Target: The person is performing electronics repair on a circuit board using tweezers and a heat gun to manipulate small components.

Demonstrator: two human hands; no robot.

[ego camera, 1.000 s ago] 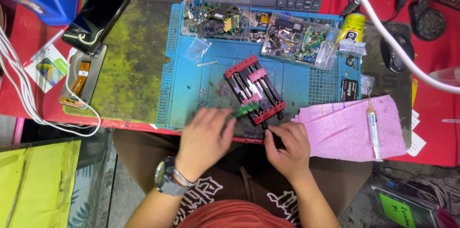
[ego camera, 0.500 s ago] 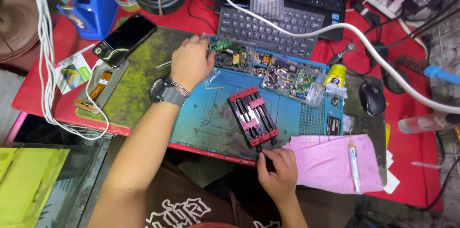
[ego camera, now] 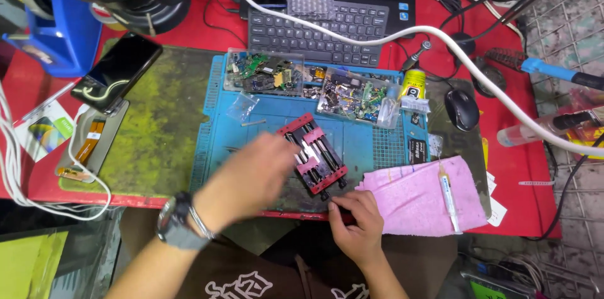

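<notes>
Near mat's (ego camera: 220, 116) front edge, hands flanking red clamp (ego camera: 313, 155)

A single head-worn camera looks almost straight down from above the near edge of the red-covered workbench (ego camera: 535, 167), fairly close. The blue rubber work mat (ego camera: 264, 120) fills the centre; the black laptop keyboard (ego camera: 314, 28) lies along the far edge.

Left hand (ego camera: 251, 176) blurred, apparently open, watch on wrist, right hand (ego camera: 353, 220) fingers curled

Two hands (ego camera: 251, 176), one red clamp (ego camera: 313, 155), one mouse (ego camera: 462, 110), one keyboard (ego camera: 314, 32).
</notes>
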